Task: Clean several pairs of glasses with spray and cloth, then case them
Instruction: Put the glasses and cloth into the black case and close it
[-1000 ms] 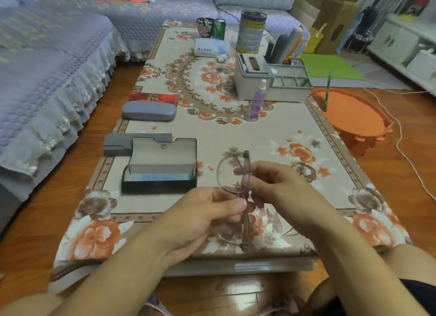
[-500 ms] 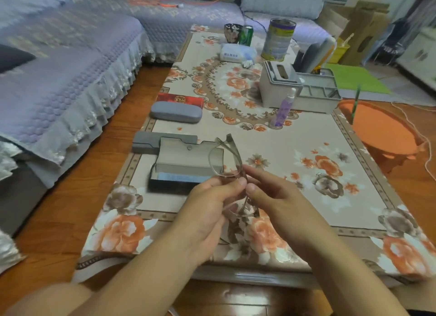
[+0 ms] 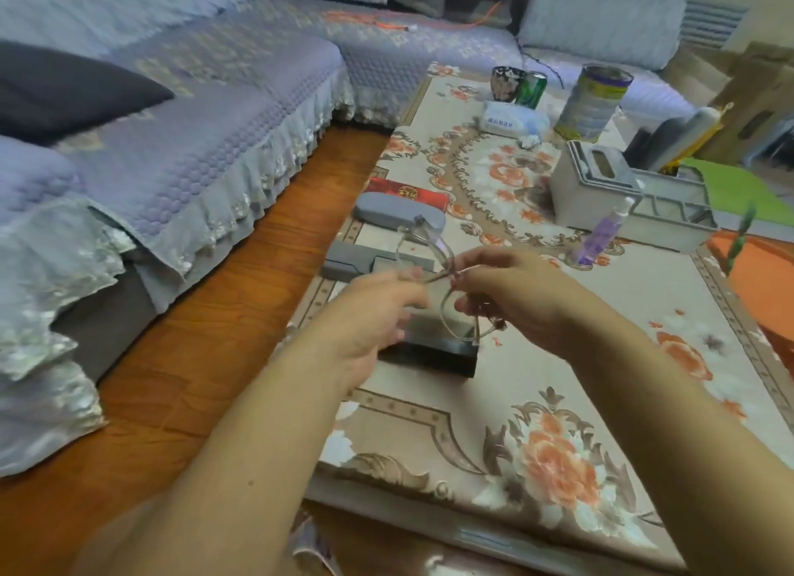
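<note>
Your left hand (image 3: 378, 305) and right hand (image 3: 511, 294) both pinch the clear-framed glasses (image 3: 447, 283) with curled fingers, held above the open glasses case (image 3: 434, 352) on the worktop (image 3: 601, 360). Fold the temples flat before lowering, I'd judge, lenses away from the case rim. The worktop's left edge lies near; open room spreads right, toward the spray bottle (image 3: 599, 234).

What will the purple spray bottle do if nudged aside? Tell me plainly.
The spray bottle stands upright, tall and slim on a small base, so it probably tips rather than slides. Once down, its round body would likely roll on the tablecloth. It looks like light plastic.
</note>
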The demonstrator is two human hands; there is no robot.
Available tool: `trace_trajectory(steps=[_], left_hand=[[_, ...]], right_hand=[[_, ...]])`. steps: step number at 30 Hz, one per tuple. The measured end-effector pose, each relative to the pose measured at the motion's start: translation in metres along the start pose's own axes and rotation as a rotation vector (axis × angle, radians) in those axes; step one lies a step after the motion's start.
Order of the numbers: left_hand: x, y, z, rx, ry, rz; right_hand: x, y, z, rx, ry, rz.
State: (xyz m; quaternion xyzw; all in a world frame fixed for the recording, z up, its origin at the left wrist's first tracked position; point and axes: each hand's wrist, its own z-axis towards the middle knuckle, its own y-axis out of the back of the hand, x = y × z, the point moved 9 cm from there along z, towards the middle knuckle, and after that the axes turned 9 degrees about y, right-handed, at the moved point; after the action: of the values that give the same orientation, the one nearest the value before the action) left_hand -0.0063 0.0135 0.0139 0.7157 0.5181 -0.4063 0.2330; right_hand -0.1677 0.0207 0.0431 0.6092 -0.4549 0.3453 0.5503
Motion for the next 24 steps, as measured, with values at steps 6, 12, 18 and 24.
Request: trace_trajectory(steps=[6,12,18,24], left_hand=[[-0.019,0.081,-0.002,-0.405,-0.108,0.176],[0.006,0.070,0.011,-0.307,0.011,0.460],[0.023,0.060,0.020,-0.248,0.038,0.585],[0.025,0.063,0.024,-0.271,0.029,0.610]], right_hand=[[0.000,-0.030,0.044,0.261,0.048,-0.584],[-0.015,-0.058,0.043,0.429,0.083,-0.811],[-0.015,-0.067,0.036,0.472,0.208,-0.975],[-0.011,-0.068,0.037,0.305,0.277,-1.033]])
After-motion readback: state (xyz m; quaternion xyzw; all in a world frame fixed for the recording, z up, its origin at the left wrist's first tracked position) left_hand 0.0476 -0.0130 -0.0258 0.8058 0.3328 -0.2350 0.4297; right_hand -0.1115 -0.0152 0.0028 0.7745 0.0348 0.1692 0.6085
